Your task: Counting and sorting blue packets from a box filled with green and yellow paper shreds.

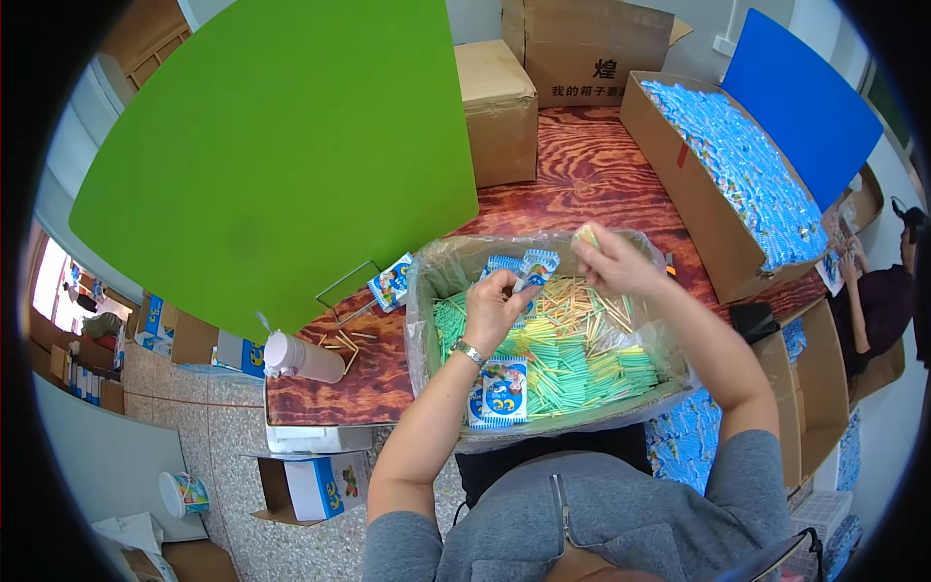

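Glossy packet (534,269) in left hand (493,308), thin straws (572,364) below

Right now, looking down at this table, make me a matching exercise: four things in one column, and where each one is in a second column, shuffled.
Things:
1. blue-and-white packet
2. green and yellow sticks
3. white bottle
4. blue packets

Places:
A. lying on its side on the wooden table, left of the lined box
B. filling the long cardboard box at the upper right
C. pinched in the left hand above the lined box
D. heaped inside the plastic-lined box

Pairs: 1-C, 2-D, 3-A, 4-B
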`<state>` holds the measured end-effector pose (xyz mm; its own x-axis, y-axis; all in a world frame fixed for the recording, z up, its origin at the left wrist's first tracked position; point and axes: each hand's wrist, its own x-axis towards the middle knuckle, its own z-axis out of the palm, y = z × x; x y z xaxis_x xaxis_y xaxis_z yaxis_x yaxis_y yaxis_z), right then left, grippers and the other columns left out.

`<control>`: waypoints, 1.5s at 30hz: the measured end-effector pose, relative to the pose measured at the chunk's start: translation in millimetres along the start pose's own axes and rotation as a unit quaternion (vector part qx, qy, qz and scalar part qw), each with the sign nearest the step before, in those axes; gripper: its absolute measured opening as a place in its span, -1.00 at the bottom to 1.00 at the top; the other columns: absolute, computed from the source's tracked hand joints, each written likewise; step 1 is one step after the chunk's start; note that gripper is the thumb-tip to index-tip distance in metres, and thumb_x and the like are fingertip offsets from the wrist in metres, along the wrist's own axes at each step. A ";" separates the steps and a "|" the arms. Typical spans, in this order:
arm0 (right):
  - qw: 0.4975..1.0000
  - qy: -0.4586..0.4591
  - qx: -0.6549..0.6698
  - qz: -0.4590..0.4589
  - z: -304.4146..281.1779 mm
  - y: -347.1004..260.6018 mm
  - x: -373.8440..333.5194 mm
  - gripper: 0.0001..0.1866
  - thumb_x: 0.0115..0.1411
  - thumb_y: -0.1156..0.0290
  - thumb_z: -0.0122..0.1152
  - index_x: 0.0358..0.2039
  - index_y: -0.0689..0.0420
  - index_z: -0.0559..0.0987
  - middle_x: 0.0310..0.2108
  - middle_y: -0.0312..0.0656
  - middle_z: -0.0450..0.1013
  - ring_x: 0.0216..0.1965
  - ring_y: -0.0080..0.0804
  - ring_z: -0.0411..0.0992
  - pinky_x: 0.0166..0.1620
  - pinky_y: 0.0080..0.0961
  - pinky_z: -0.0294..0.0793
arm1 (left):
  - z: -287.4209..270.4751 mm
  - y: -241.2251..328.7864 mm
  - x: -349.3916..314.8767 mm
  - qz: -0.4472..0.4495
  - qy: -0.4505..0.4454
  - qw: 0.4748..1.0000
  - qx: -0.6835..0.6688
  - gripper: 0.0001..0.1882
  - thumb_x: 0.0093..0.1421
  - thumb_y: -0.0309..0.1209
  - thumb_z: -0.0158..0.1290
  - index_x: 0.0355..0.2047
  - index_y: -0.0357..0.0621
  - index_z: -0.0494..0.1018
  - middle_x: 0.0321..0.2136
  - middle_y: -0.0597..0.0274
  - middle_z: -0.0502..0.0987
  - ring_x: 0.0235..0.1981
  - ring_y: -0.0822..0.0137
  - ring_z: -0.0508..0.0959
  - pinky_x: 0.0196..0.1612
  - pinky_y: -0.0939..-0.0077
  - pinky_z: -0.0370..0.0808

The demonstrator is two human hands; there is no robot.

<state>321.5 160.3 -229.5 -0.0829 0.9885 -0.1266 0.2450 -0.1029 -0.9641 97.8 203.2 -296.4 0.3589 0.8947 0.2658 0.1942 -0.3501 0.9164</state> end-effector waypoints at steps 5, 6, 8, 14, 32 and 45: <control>0.934 -0.066 -0.324 -0.139 -8.4 -66.0 -15.3 -0.74 0.31 0.26 0.03 -0.09 0.11 0.33 -0.39 -0.12 0.48 -0.41 -0.34 0.54 -0.38 -0.39 0.51 | -0.3 11.1 -0.5 0.115 0.035 0.983 0.138 -0.71 -0.06 -0.41 0.31 -0.60 -0.23 0.38 -0.67 0.14 0.43 -0.62 0.16 0.45 -0.54 0.34 0.37; 0.916 -0.088 -0.364 -0.144 -6.9 -68.1 -12.7 -0.69 0.29 0.26 0.05 -0.04 0.12 0.33 -0.33 -0.04 0.49 -0.34 -0.19 0.54 -0.31 -0.28 0.51 | 0.5 11.0 -0.8 0.115 0.035 0.983 0.139 -0.71 -0.06 -0.41 0.31 -0.60 -0.23 0.38 -0.67 0.14 0.43 -0.62 0.16 0.45 -0.54 0.34 0.37; 0.896 -0.109 -0.404 -0.150 -4.3 -68.3 -8.1 -0.63 0.27 0.27 0.07 0.02 0.14 0.32 -0.26 0.04 0.50 -0.26 -0.04 0.54 -0.25 -0.16 0.50 | 2.7 9.4 -0.6 0.154 0.049 0.976 0.145 -0.69 -0.08 -0.37 0.33 -0.60 -0.23 0.39 -0.68 0.16 0.41 -0.67 0.24 0.43 -0.57 0.39 0.36; 0.832 -0.179 -0.506 -0.142 2.5 -80.5 0.4 -0.52 0.26 0.19 0.08 0.10 0.16 0.30 -0.26 0.12 0.50 -0.23 0.11 0.48 -0.16 -0.05 0.45 | 4.1 5.5 -1.9 0.171 0.045 0.973 0.152 -0.72 -0.08 -0.38 0.32 -0.58 -0.23 0.42 -0.65 0.16 0.44 -0.63 0.22 0.46 -0.55 0.38 0.38; 0.762 -0.270 -0.587 -0.035 16.6 -118.9 7.9 -0.56 0.21 0.16 0.14 -0.10 0.30 0.44 -0.20 0.13 0.50 -0.10 0.02 0.47 -0.08 -0.14 0.45 | 3.2 5.8 -3.5 0.154 0.029 0.975 0.155 -0.73 -0.06 -0.40 0.30 -0.57 -0.24 0.41 -0.61 0.13 0.46 -0.60 0.15 0.48 -0.53 0.33 0.39; 0.790 -0.101 -0.569 -0.204 16.6 -110.2 7.2 -0.19 0.06 0.02 0.29 0.23 0.12 0.22 -0.23 0.11 0.47 -0.16 0.08 0.47 -0.11 -0.12 0.46 | -2.9 -2.3 -1.9 0.072 -0.027 0.997 0.025 -0.82 0.05 -0.40 0.23 -0.43 -0.24 0.49 -0.60 0.12 0.50 -0.59 0.18 0.50 -0.49 0.36 0.43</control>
<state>277.9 176.9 -128.0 -0.5029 0.8643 -0.0058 0.8590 0.4991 -0.1143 94.1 203.1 -298.2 0.4339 0.8186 0.3764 0.1813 -0.4886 0.8535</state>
